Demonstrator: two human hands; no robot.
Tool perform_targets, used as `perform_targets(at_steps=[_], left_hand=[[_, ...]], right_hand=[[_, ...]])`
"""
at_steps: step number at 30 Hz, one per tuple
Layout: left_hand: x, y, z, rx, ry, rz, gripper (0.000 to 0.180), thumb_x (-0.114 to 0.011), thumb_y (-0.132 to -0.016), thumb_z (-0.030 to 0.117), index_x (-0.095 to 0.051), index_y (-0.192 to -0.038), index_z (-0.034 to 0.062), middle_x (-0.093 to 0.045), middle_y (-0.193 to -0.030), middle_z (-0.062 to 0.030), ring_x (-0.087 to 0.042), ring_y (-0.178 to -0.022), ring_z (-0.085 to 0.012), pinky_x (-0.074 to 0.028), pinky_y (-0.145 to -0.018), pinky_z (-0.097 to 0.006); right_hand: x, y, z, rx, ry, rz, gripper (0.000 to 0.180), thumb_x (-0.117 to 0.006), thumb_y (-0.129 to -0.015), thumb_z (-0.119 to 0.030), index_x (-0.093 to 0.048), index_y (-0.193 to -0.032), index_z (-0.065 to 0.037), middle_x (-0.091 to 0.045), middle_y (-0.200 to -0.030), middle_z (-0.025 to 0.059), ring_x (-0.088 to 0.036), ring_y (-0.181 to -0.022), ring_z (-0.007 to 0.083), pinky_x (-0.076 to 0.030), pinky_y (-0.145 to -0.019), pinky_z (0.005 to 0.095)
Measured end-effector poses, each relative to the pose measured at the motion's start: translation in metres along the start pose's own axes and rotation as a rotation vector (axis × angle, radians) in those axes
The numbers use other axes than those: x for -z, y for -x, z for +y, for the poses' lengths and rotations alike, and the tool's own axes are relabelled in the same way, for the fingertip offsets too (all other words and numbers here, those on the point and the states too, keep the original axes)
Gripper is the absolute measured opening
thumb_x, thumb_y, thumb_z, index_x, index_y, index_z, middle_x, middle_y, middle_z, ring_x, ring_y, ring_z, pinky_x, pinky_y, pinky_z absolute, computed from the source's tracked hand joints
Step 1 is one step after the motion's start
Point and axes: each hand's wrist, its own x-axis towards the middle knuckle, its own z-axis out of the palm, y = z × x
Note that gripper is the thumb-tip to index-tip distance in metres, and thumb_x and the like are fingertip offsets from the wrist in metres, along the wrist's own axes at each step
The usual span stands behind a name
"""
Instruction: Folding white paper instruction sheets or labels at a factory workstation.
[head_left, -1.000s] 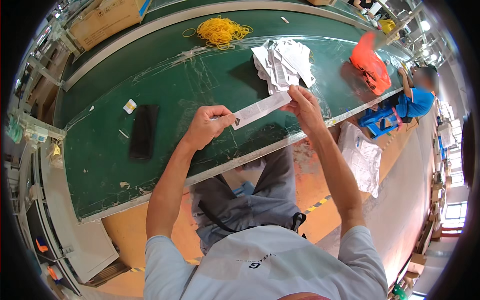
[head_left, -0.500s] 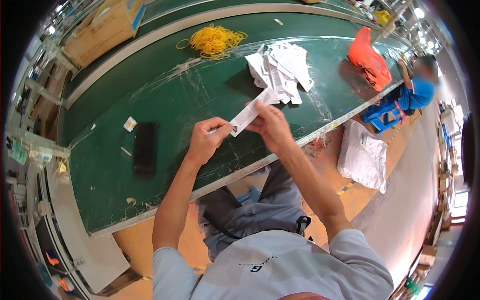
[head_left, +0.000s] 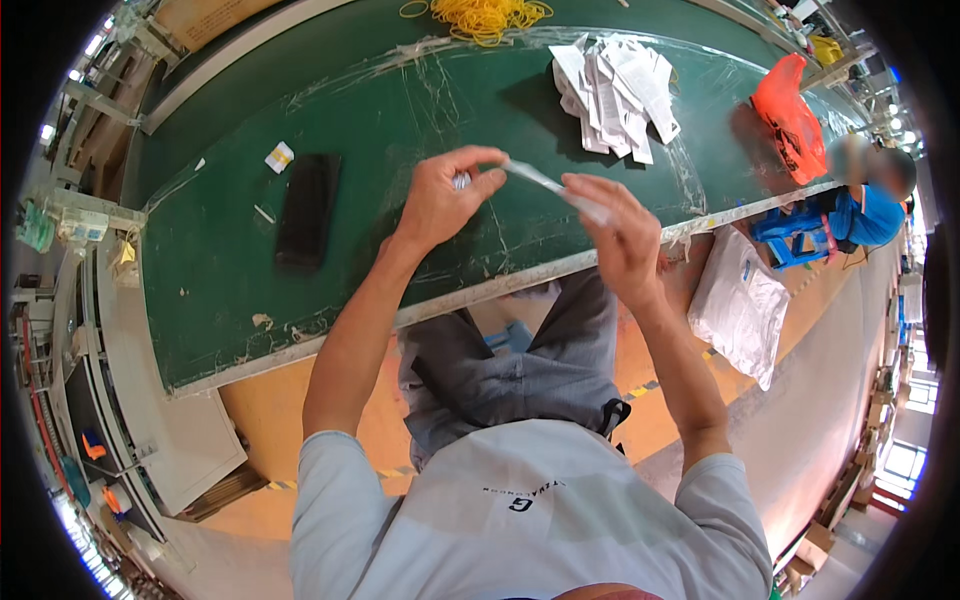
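A narrow white paper slip (head_left: 537,177) stretches between my two hands above the green table, seen nearly edge-on and blurred. Its left end is pinched between the thumb and forefinger of my left hand (head_left: 445,200). A small white thing (head_left: 461,181) shows in that hand's curled fingers, too little visible to name. My right hand (head_left: 627,235) grips the slip's other end, which its fingers partly cover. Beyond my hands lies a loose heap of white printed paper slips (head_left: 615,95).
Yellow rubber bands (head_left: 487,18) lie piled at the far side. A black oblong object (head_left: 308,212) and a small white-and-yellow packet (head_left: 279,157) are on the left. A red plastic bag (head_left: 790,118) stands far right, near a person in blue (head_left: 880,210). A white sack (head_left: 738,308) sits below the table edge.
The slip has turned from showing its flat face to nearly edge-on. My hands have moved farther apart, the right one going rightward. The whole view has shifted, with the table higher in it.
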Motion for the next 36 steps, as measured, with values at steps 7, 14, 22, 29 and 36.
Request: perform_targets(at_steps=[7,14,22,29,36], left_hand=[[0.006,0.020,0.014,-0.277,-0.313,0.094,0.021,-0.082,-0.086,0.011,-0.078,-0.107,0.0086,-0.063,-0.074,-0.0017,-0.057,-0.066,-0.0115,-0.044,-0.058,-0.027],[-0.020,0.075,0.024,-0.676,-0.786,-0.193,0.036,-0.069,-0.079,0.009,-0.075,-0.114,0.0160,-0.053,-0.075,-0.0029,-0.059,-0.066,-0.0214,-0.048,-0.059,-0.037],[-0.024,0.087,0.022,-0.658,-0.874,-0.264,0.035,-0.067,-0.087,0.010,-0.076,-0.120,0.0181,-0.054,-0.075,-0.0007,-0.059,-0.068,-0.0185,-0.048,-0.061,-0.034],[-0.024,0.083,0.014,-0.715,-0.898,-0.292,0.031,-0.068,-0.089,0.016,-0.076,-0.119,0.0202,-0.053,-0.074,0.0004,-0.058,-0.068,-0.0172,-0.048,-0.061,-0.034],[-0.025,0.081,0.010,-0.680,-0.827,-0.291,0.031,-0.068,-0.088,0.017,-0.074,-0.119,0.0166,-0.053,-0.074,-0.0004,-0.059,-0.068,-0.0181,-0.048,-0.061,-0.034]], right_hand=[[0.010,0.051,0.030,0.697,0.683,-0.476,0.049,-0.074,-0.075,-0.011,-0.070,-0.123,-0.007,-0.061,-0.137,0.0105,-0.061,-0.124,0.0324,-0.054,-0.101,0.0482],[0.017,0.047,0.033,0.675,0.651,-0.538,0.049,-0.076,-0.073,-0.012,-0.069,-0.121,-0.007,-0.062,-0.134,0.0104,-0.062,-0.122,0.0326,-0.055,-0.098,0.0466],[0.023,0.046,0.038,0.659,0.629,-0.545,0.042,-0.075,-0.077,-0.011,-0.072,-0.118,-0.004,-0.066,-0.131,0.0104,-0.062,-0.122,0.0332,-0.054,-0.098,0.0457],[0.027,0.035,0.017,0.482,0.493,-0.558,0.027,-0.076,-0.081,-0.012,-0.075,-0.107,-0.005,-0.071,-0.116,0.0084,-0.065,-0.104,0.0280,-0.051,-0.091,0.0431],[0.011,0.020,0.018,0.023,0.425,-0.448,0.011,-0.075,-0.091,-0.009,-0.069,-0.091,0.000,-0.063,-0.096,0.0095,-0.059,-0.080,0.0218,-0.049,-0.073,0.0335]])
